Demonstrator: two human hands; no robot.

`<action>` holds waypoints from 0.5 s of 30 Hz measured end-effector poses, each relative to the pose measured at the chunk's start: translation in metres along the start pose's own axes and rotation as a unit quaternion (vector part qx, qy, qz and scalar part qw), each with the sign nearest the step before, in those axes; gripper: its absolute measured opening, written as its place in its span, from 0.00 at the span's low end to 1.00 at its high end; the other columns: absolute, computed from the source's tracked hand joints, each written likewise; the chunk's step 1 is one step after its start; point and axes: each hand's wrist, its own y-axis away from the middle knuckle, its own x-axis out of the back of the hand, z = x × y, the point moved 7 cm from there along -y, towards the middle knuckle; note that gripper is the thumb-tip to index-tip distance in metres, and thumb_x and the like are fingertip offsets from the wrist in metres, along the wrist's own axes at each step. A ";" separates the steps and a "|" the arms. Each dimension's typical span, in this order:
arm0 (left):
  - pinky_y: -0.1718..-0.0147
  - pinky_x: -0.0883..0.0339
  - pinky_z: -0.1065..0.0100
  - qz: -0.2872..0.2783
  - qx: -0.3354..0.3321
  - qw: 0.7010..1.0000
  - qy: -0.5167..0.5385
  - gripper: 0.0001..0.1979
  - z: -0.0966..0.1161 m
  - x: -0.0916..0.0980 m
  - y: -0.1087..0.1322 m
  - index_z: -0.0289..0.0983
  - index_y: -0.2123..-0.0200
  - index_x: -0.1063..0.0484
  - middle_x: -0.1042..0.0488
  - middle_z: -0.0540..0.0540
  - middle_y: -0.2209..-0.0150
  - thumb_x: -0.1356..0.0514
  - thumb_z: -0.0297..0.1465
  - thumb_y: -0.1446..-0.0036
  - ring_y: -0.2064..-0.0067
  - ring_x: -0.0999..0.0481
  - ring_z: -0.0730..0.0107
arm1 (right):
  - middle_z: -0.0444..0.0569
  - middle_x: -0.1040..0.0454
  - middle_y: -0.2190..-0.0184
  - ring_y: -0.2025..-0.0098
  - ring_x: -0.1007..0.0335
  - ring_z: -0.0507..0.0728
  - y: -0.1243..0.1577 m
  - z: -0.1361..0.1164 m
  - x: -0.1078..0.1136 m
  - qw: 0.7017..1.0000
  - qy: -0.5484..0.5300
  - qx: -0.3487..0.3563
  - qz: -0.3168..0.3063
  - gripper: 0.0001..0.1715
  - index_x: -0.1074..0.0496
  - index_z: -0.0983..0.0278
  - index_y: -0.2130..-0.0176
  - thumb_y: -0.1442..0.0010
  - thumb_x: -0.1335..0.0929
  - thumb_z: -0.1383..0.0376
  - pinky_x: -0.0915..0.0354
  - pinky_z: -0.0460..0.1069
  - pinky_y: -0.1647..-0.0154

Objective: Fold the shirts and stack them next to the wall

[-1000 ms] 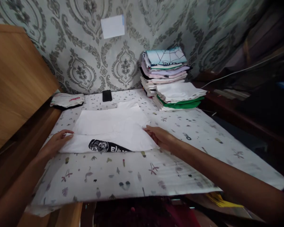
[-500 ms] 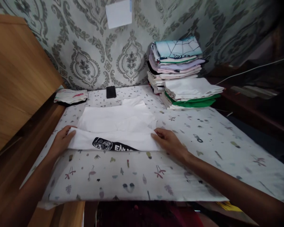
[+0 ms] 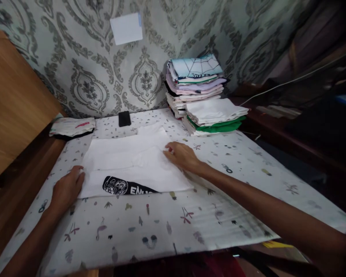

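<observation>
A white T-shirt (image 3: 112, 154) lies partly folded on the patterned sheet, its near part turned up in a band. A black print with white letters shows on that band, cut off at the near fold. At the shirt's left edge, my left hand (image 3: 67, 189) has thumb and fingers slightly apart, with no cloth visible between them. My right hand (image 3: 182, 156) is at the right edge, higher up, with bent fingers closed on the shirt's cloth. The fingertips there are partly hidden.
Behind on the right stand a tall stack of folded clothes (image 3: 194, 86) and a lower pile with white and green cloth (image 3: 216, 125). A small folded pile (image 3: 72, 127) sits at back left, near a black phone (image 3: 124, 119). A wooden panel (image 3: 14, 100) borders the left.
My right hand has moved from the band's near right corner up along the shirt's right edge. My left hand has loosened from the left corner. The band now lies flatter; the view has shifted.
</observation>
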 end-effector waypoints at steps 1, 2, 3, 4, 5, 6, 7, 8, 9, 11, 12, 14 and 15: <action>0.67 0.34 0.62 -0.001 0.001 1.000 -0.014 0.23 0.004 0.002 0.002 0.36 0.45 0.34 0.20 0.38 0.62 0.58 0.40 0.34 0.61 0.21 0.50 | 0.55 0.24 0.53 0.56 0.28 0.60 -0.011 -0.006 -0.003 1.000 0.027 0.011 -0.004 0.17 0.28 0.64 0.52 0.34 0.36 0.58 0.37 0.50 0.60; 0.67 0.34 0.62 -0.002 0.005 1.000 -0.025 0.23 0.007 0.003 0.004 0.36 0.45 0.34 0.20 0.38 0.61 0.59 0.40 0.33 0.61 0.20 0.51 | 0.56 0.25 0.51 0.55 0.28 0.60 -0.020 -0.011 -0.006 0.999 0.047 0.021 -0.007 0.17 0.28 0.65 0.53 0.33 0.37 0.57 0.37 0.50 0.60; 0.67 0.34 0.62 -0.002 0.011 0.999 -0.034 0.23 0.009 0.005 0.005 0.36 0.44 0.34 0.20 0.38 0.60 0.59 0.40 0.33 0.60 0.20 0.51 | 0.57 0.26 0.50 0.54 0.28 0.61 -0.028 -0.016 -0.010 0.998 0.059 0.029 -0.009 0.16 0.28 0.65 0.54 0.33 0.36 0.57 0.37 0.50 0.60; 0.67 0.34 0.62 -0.003 0.020 0.999 -0.041 0.23 0.010 0.007 0.007 0.35 0.44 0.34 0.20 0.37 0.60 0.58 0.40 0.33 0.60 0.20 0.50 | 0.56 0.26 0.50 0.54 0.29 0.60 -0.034 -0.019 -0.014 0.997 0.063 0.036 -0.011 0.14 0.28 0.65 0.55 0.33 0.36 0.58 0.38 0.50 0.61; 0.67 0.34 0.62 -0.005 0.028 0.999 -0.044 0.24 0.011 0.008 0.008 0.35 0.44 0.35 0.20 0.37 0.60 0.59 0.39 0.33 0.60 0.20 0.50 | 0.55 0.26 0.52 0.55 0.29 0.59 -0.038 -0.021 -0.017 0.997 0.059 0.044 -0.012 0.11 0.29 0.64 0.57 0.34 0.36 0.60 0.39 0.49 0.62; 0.67 0.34 0.62 -0.009 0.036 0.998 -0.045 0.24 0.011 0.008 0.008 0.35 0.43 0.35 0.20 0.38 0.61 0.59 0.40 0.33 0.60 0.20 0.50 | 0.53 0.25 0.54 0.56 0.30 0.59 -0.040 -0.024 -0.019 0.997 0.051 0.054 -0.013 0.08 0.29 0.63 0.58 0.34 0.36 0.63 0.40 0.49 0.62; 0.67 0.34 0.62 -0.013 0.044 0.998 -0.046 0.24 0.011 0.009 0.008 0.35 0.43 0.35 0.20 0.38 0.62 0.59 0.40 0.33 0.61 0.20 0.50 | 0.52 0.24 0.57 0.56 0.30 0.58 -0.040 -0.025 -0.020 0.997 0.039 0.065 -0.012 0.06 0.29 0.63 0.60 0.35 0.36 0.66 0.41 0.48 0.63; 0.67 0.34 0.62 -0.016 0.052 0.997 -0.046 0.24 0.010 0.010 0.008 0.35 0.43 0.35 0.20 0.38 0.63 0.59 0.40 0.33 0.61 0.20 0.51 | 0.51 0.24 0.59 0.57 0.30 0.57 -0.039 -0.026 -0.020 0.997 0.026 0.074 -0.008 0.06 0.29 0.63 0.61 0.35 0.36 0.68 0.42 0.48 0.63; 0.66 0.34 0.62 -0.020 0.059 0.997 -0.045 0.24 0.010 0.010 0.008 0.36 0.43 0.36 0.20 0.39 0.64 0.59 0.40 0.33 0.61 0.20 0.51 | 0.50 0.24 0.60 0.59 0.31 0.57 -0.038 -0.027 -0.018 0.997 0.013 0.080 0.002 0.06 0.30 0.63 0.62 0.35 0.37 0.69 0.42 0.48 0.64; 0.66 0.34 0.63 -0.028 0.067 0.997 -0.039 0.25 0.008 0.010 0.006 0.36 0.42 0.36 0.21 0.40 0.65 0.59 0.42 0.33 0.62 0.20 0.52 | 0.50 0.24 0.62 0.60 0.31 0.56 -0.036 -0.025 -0.012 0.996 -0.011 0.077 0.041 0.05 0.30 0.63 0.62 0.35 0.36 0.68 0.43 0.48 0.64; 0.66 0.34 0.64 -0.032 0.071 0.996 -0.037 0.25 0.008 0.010 0.006 0.36 0.42 0.36 0.21 0.40 0.66 0.58 0.43 0.33 0.62 0.21 0.52 | 0.50 0.24 0.62 0.61 0.31 0.56 -0.036 -0.023 -0.010 0.995 -0.019 0.072 0.061 0.05 0.30 0.63 0.61 0.34 0.36 0.67 0.43 0.48 0.64; 0.67 0.34 0.65 -0.037 0.073 0.996 -0.035 0.25 0.007 0.011 0.006 0.36 0.42 0.37 0.21 0.40 0.68 0.58 0.43 0.33 0.63 0.21 0.52 | 0.51 0.24 0.61 0.60 0.31 0.57 -0.037 -0.020 -0.011 0.995 -0.022 0.065 0.074 0.06 0.30 0.63 0.60 0.34 0.36 0.67 0.43 0.49 0.63; 0.68 0.34 0.65 -0.037 0.073 0.996 -0.034 0.25 0.007 0.011 0.006 0.36 0.42 0.37 0.21 0.41 0.68 0.58 0.43 0.33 0.63 0.21 0.52 | 0.51 0.24 0.60 0.60 0.31 0.57 -0.039 -0.020 -0.014 0.995 -0.019 0.064 0.068 0.06 0.29 0.63 0.61 0.34 0.36 0.67 0.43 0.49 0.63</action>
